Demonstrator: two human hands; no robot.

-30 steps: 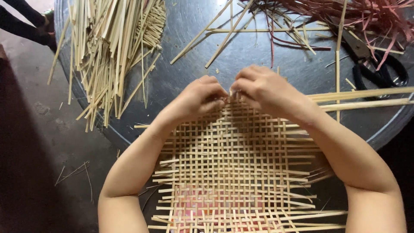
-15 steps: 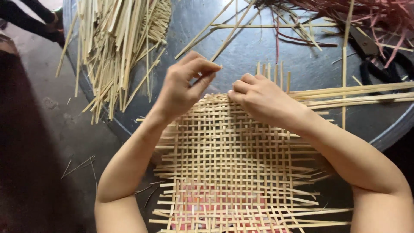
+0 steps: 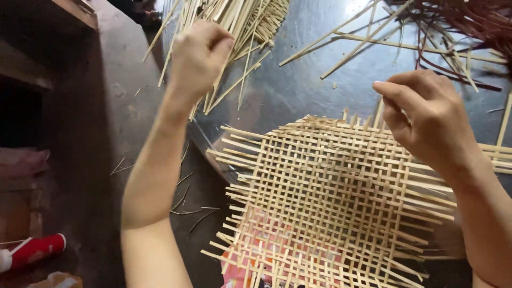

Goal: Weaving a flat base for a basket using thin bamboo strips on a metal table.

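the fingers (image 3: 205,40) of the left hand (image 3: 198,56) are curled together over the pile of loose bamboo strips (image 3: 234,24) at the far left of the round metal table (image 3: 298,85); the hand covers the spot, so whether a strip is pinched between them cannot be told. the fingers (image 3: 397,98) of the right hand (image 3: 426,120) are bent and drawn together, thumb meeting forefinger, just above the far right edge of the woven bamboo mat (image 3: 330,197); whether they grip a strip end there cannot be told either.

the mat lies between the two forearms, its far edge resting on the table's near rim and its near part hanging past the rim toward the person. it is an open lattice of pale flat strips, with loose ends sticking out on every side. something pink shows through the weave at its near edge.

more single strips lie scattered across the far middle of the table, and a tangle of dark red strips (image 3: 469,26) sits at the far right. on the floor (image 3: 106,133) to the left lie thin slivers, and at the near left a red and white can (image 3: 32,250) lies on its side.
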